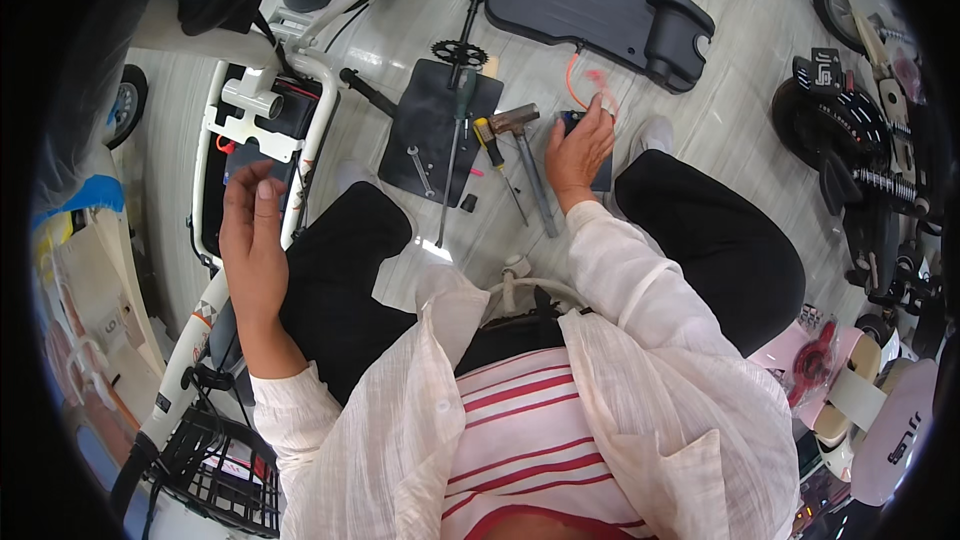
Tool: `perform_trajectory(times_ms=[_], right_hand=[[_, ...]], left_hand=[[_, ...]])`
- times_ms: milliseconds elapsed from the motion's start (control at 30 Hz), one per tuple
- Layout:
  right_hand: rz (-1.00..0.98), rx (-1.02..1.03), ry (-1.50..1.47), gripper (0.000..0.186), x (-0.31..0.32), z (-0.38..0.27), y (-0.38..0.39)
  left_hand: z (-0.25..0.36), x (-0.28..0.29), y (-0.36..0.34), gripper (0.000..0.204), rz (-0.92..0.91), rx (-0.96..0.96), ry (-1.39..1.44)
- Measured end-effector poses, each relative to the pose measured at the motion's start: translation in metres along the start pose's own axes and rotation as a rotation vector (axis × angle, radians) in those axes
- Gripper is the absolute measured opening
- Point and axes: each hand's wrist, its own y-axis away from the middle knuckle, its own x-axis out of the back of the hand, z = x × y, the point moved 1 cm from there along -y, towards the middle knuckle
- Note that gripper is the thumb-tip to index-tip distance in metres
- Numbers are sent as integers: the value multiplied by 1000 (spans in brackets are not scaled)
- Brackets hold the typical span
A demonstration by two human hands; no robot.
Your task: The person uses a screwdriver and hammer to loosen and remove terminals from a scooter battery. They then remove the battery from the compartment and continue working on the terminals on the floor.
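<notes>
My left hand (255, 245) is raised beside the white scooter frame (310, 135), its fingers loosely bent and apart, with nothing in them. Inside that frame lies a dark battery box (262, 162) under a white bracket. Out over the floor, my right hand (580, 152) has its fingers together at an orange-red wire (571, 80), whose end by the fingertips is blurred. The wire starts at the edge of a large black plastic panel (590, 5). A dark blue box (603, 175) is partly hidden beneath my right hand.
Between my feet, a black mat (425, 130) bears a wrench (420, 171) and a long screwdriver (457, 140). Beside it are a yellow-handled screwdriver (488, 143), a hammer (530, 160) and a crank with chainring (462, 52). Scooter parts (860, 160) stand at the right.
</notes>
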Motion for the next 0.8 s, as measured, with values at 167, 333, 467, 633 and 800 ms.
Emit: perform_trajectory(times_ms=[167, 333, 467, 633, 800], right_hand=[[-701, 24, -221, 44, -35, -26, 2], [-1192, 159, -35, 33, -130, 9, 58], [-1297, 50, 128, 34, -127, -34, 80], [-1277, 240, -135, 38, -105, -20, 69], [-1252, -123, -524, 46, -11, -33, 28]], left_hand=[[-9, 13, 9, 32, -9, -13, 36], [-8, 19, 10, 30, -23, 33, 39], [-15, 27, 19, 30, -14, 94, -5], [-6, 22, 13, 31, -43, 0, 3], [8, 14, 25, 28, -61, -71, -2]])
